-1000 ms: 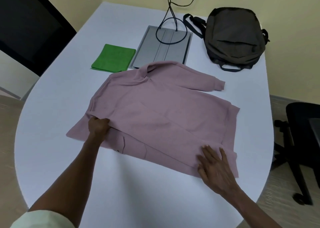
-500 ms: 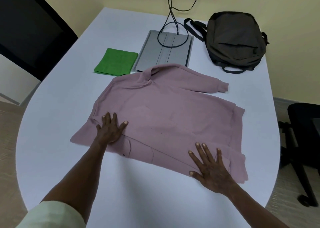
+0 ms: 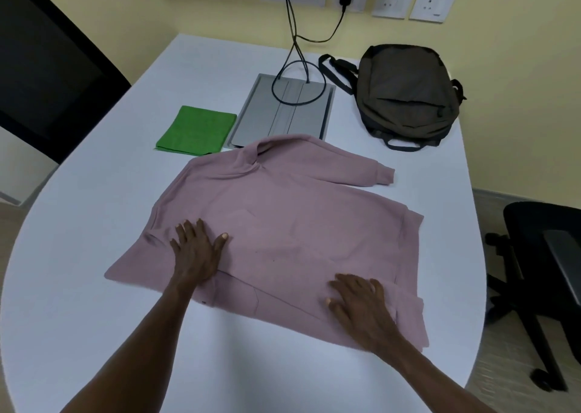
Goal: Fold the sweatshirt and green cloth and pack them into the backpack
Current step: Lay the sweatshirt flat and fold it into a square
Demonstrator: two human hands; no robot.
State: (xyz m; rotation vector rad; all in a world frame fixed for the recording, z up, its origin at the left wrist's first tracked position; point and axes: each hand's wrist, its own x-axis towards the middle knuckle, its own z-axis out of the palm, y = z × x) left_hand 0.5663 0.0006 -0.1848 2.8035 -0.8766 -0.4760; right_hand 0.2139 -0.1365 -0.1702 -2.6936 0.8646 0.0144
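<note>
- Backpack [image 3: 408, 93]: dark olive, lying flat at the far right of the tabletop [image 3: 78, 224], well apart from the sweatshirt [image 3: 283, 224]. Its openings appear closed; the interior is not visible, so contents cannot be determined.
- Sweatshirt: dusty pink, spread flat at the tabletop centre, nearer the viewer than the backpack. One sleeve extends toward the backpack side; the near edge is folded over onto the body.
- Green cloth [image 3: 196, 134]: a folded rectangle, left of the backpack and just beyond the sweatshirt collar.
- Grey floor-box panel [image 3: 283, 110]: set in the tabletop between green cloth and backpack; its near edge is covered by the sweatshirt collar. Black cables [image 3: 294, 35] run from it to the wall sockets.
- Left hand [image 3: 196, 252]: palm down on the sweatshirt, fingers spread, gripping nothing.
- Right hand [image 3: 361, 309]: palm down on the sweatshirt's near hem, fingers slightly curled and apart; no fabric visibly pinched.
- Office chairs are cut off at both frame edges.
</note>
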